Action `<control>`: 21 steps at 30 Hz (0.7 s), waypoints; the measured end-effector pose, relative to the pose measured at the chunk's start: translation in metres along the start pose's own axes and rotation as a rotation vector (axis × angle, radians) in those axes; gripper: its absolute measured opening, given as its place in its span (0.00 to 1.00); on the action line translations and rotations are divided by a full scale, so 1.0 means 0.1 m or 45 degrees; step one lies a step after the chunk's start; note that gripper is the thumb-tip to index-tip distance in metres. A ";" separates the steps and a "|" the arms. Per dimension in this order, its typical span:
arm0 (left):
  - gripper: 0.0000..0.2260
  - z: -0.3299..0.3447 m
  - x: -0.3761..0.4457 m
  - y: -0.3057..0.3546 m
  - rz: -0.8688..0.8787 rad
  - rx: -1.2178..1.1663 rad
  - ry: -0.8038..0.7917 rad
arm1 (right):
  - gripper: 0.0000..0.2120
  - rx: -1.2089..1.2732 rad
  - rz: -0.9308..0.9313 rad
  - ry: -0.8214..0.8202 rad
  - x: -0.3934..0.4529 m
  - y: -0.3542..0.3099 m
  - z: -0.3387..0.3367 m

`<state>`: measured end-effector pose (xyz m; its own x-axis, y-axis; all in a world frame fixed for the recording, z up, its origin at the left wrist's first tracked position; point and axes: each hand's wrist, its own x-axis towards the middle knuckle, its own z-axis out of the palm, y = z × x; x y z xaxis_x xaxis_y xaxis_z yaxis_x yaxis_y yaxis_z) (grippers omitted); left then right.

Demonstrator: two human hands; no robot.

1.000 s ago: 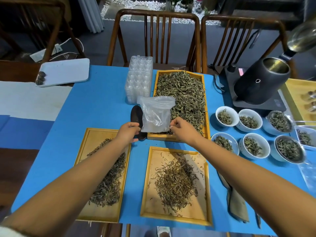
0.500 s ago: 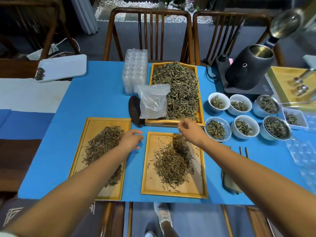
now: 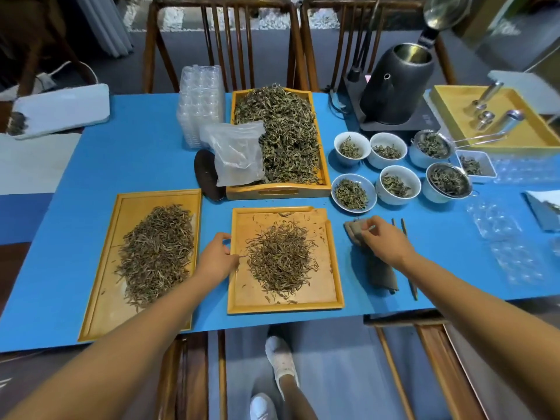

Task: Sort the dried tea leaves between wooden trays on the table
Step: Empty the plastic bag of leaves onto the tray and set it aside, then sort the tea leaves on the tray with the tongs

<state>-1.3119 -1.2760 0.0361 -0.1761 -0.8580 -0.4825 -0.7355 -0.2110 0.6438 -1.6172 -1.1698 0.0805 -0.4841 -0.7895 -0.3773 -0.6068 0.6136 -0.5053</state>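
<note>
left hand (image 3: 216, 259) fingers curled at middle tray (image 3: 285, 304) edge, grip unclear | right hand (image 3: 383, 241) loosely curled over cloth (image 3: 380, 274)

black kettle (image 3: 397, 86) on dark base, far right of counter | six white bowls (image 3: 351, 144) beside it | clear plastic bag (image 3: 239, 153) leaning near stacked clear containers (image 3: 201, 98) | grey cloth (image 3: 378, 268) and chopsticks (image 3: 407, 253) near front edge | two wooden chairs (image 3: 224, 40) behind

no legible text, no labels, no brands, no numbers
</note>
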 end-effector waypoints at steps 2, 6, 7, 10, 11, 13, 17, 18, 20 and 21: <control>0.23 0.03 0.00 -0.05 0.048 0.016 0.019 | 0.08 -0.059 0.033 0.071 0.01 0.20 -0.05; 0.25 0.05 0.00 -0.12 0.096 -0.003 0.036 | 0.11 -0.119 0.107 0.187 0.08 0.56 -0.14; 0.25 0.06 0.00 -0.14 0.112 -0.010 0.037 | 0.12 -0.147 0.142 0.206 0.09 0.64 -0.15; 0.25 0.06 0.00 -0.19 0.185 -0.024 0.038 | 0.17 -0.192 0.263 0.209 0.12 0.81 -0.15; 0.24 0.05 0.00 -0.21 0.208 -0.025 0.036 | 0.20 -0.196 0.293 0.193 0.13 0.85 -0.14; 0.24 0.04 -0.02 -0.25 0.245 -0.011 0.027 | 0.22 -0.183 0.331 0.182 0.13 0.90 -0.11; 0.24 0.01 -0.03 -0.27 0.311 0.046 0.023 | 0.21 -0.160 0.352 0.227 0.14 0.96 -0.04; 0.24 0.01 -0.03 -0.28 0.316 0.056 0.023 | 0.20 -0.157 0.340 0.226 0.15 0.97 -0.02; 0.24 0.01 -0.03 -0.29 0.322 0.064 0.022 | 0.16 -0.160 0.312 0.216 0.16 0.96 0.00; 0.24 0.02 -0.03 -0.29 0.323 0.059 0.020 | 0.14 -0.162 0.305 0.216 0.16 0.96 0.00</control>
<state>-1.2912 -1.2665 0.0178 -0.3490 -0.8879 -0.2997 -0.6984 0.0332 0.7149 -1.6829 -1.1239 0.0262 -0.7144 -0.6150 -0.3338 -0.5318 0.7872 -0.3122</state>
